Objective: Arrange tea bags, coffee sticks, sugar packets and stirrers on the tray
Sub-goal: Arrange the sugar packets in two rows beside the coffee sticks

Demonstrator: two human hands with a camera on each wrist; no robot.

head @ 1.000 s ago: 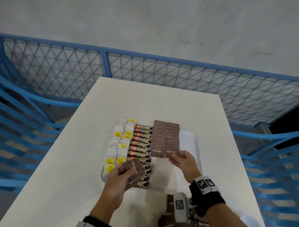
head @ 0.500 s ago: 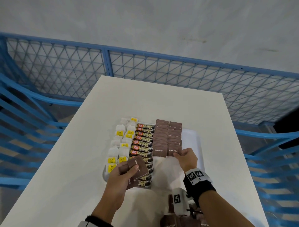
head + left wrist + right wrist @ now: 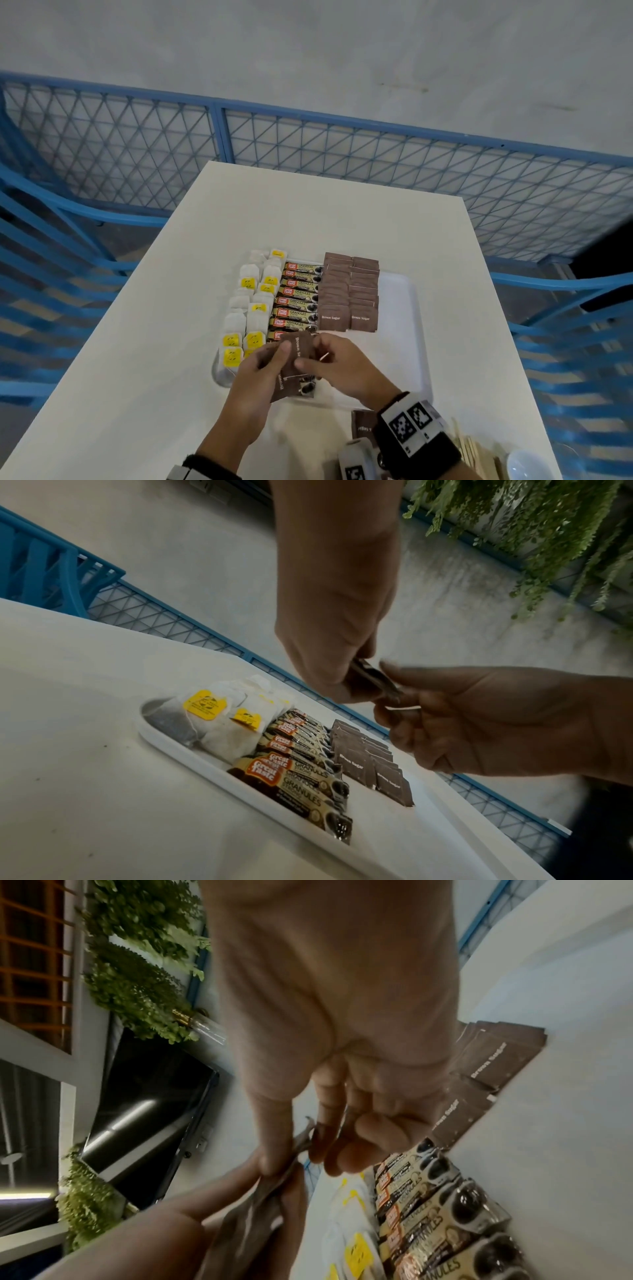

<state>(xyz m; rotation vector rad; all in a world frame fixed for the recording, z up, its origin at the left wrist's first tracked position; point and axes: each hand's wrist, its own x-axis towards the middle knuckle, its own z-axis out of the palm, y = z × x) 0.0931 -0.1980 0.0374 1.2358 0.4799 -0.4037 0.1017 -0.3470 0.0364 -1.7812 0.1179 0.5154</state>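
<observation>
A white tray [image 3: 412, 308] holds tea bags [image 3: 250, 308] on the left, coffee sticks [image 3: 298, 294] in the middle and two rows of brown sugar packets [image 3: 349, 294] to their right. Over the tray's near end my left hand [image 3: 281, 359] grips a small stack of brown sugar packets [image 3: 299, 344]. My right hand [image 3: 310, 353] pinches the stack's top packet between thumb and fingers. The left wrist view shows both hands meeting on a packet [image 3: 377, 680] above the tray [image 3: 192, 753]. In the right wrist view my thumb and fingers [image 3: 274, 1161] close on the packets [image 3: 246, 1213].
Loose sugar packets [image 3: 363, 425], wooden stirrers [image 3: 469, 448] and a white cup [image 3: 524, 462] lie at the near right of the white table [image 3: 137, 377]. A blue mesh railing [image 3: 342, 126] runs behind and beside the table. The tray's right strip is bare.
My right hand left the front of the sugar rows on the tray and came back left to the stack in my left hand, where it now pinches a packet.
</observation>
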